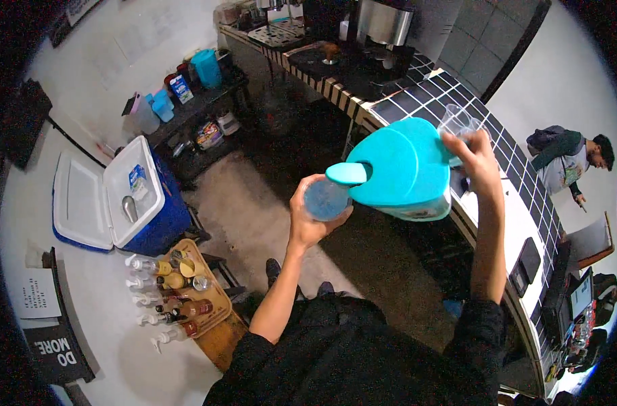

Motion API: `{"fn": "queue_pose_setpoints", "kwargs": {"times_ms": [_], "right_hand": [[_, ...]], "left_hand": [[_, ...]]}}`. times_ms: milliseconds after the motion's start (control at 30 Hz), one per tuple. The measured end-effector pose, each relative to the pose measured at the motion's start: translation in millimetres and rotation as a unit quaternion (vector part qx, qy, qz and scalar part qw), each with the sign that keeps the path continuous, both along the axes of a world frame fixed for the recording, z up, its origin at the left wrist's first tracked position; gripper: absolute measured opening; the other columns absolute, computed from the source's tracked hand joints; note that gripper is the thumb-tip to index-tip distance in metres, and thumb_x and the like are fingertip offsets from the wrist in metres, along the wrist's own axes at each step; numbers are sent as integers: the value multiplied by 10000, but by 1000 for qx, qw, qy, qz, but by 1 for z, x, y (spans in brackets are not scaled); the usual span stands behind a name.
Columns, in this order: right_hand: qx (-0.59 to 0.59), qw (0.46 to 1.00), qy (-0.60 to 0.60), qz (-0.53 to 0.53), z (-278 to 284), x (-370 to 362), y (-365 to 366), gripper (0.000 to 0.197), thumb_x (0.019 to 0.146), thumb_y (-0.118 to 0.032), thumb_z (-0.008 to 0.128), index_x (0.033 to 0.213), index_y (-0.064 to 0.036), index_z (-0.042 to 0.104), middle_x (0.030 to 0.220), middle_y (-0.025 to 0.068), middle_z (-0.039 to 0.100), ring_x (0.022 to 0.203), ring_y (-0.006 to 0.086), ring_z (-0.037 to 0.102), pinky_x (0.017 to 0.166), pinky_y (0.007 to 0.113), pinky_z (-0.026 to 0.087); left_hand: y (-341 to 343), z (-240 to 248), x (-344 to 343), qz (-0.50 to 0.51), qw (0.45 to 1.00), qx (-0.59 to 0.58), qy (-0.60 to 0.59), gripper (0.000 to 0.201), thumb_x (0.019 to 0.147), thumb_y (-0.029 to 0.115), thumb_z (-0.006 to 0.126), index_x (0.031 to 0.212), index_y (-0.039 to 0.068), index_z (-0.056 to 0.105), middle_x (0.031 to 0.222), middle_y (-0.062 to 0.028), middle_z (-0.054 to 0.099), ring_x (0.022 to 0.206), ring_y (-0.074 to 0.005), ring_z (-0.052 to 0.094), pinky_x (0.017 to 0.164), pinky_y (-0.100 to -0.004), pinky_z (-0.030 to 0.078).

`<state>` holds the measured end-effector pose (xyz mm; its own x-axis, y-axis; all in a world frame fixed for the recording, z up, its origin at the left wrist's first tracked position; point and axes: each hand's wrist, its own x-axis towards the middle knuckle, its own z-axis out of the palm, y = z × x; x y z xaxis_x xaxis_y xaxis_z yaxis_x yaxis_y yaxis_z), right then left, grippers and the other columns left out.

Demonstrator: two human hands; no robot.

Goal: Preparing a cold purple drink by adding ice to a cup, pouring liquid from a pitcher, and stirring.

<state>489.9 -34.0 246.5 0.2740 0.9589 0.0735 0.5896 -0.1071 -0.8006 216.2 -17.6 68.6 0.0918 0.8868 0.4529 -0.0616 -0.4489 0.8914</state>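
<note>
My left hand [304, 230] is wrapped round a clear cup [324, 201]; what is inside it is hard to make out. My right hand [481, 166] grips a teal-lidded pitcher [397, 159] at its right side, where the handle is mostly hidden by my fingers. The pitcher leans left, its raised spout flap [346, 174] reaching over the cup's rim. No stream of liquid can be seen between them. Behind my right hand, clear plastic cups [456, 118] stand on the tiled counter [426, 93].
To the left are an open blue cooler [165, 215] holding a carton and a metal scoop, and a tray [216, 298] of several pump bottles. A low shelf [186, 111] carries pitchers and a carton. A coffee machine [278, 30] stands far ahead; another person [565, 159] is at right.
</note>
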Motion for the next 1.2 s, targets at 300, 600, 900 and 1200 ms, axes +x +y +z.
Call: {"fn": "queue_pose_setpoints", "kwargs": {"times_ms": [300,600,900,1200], "right_hand": [[266,925,235,-137,-141,104,-87,394,853,-276,623,1086,34,554,1052,139,583,906,229,585,786,339,491],[308,858,265,-316,-115,135,-226,467,893,-325,535,1080,100,583,995,142,632,858,226,625,763,348,508],[400,688,200,-572,-132,188,-238,456,901,-345,593,1028,90,640,937,120,641,773,215,615,688,358,519],[364,704,86,-604,-166,277,-186,439,897,-327,634,720,74,653,750,52,622,657,124,536,599,301,462]], "left_hand": [[7,2,26,-40,999,24,9,624,590,119,865,1114,19,541,1045,-79,617,961,-156,599,870,-317,485],[4,9,54,-68,998,5,9,617,597,115,854,1119,20,539,1039,-85,626,946,-153,602,859,-302,488],[1,9,75,-75,997,5,16,616,600,137,859,1114,18,540,1043,-87,623,948,-155,600,864,-309,485],[0,12,87,-91,996,6,17,615,602,138,856,1111,9,536,1040,-90,622,953,-158,600,866,-310,483]]}}
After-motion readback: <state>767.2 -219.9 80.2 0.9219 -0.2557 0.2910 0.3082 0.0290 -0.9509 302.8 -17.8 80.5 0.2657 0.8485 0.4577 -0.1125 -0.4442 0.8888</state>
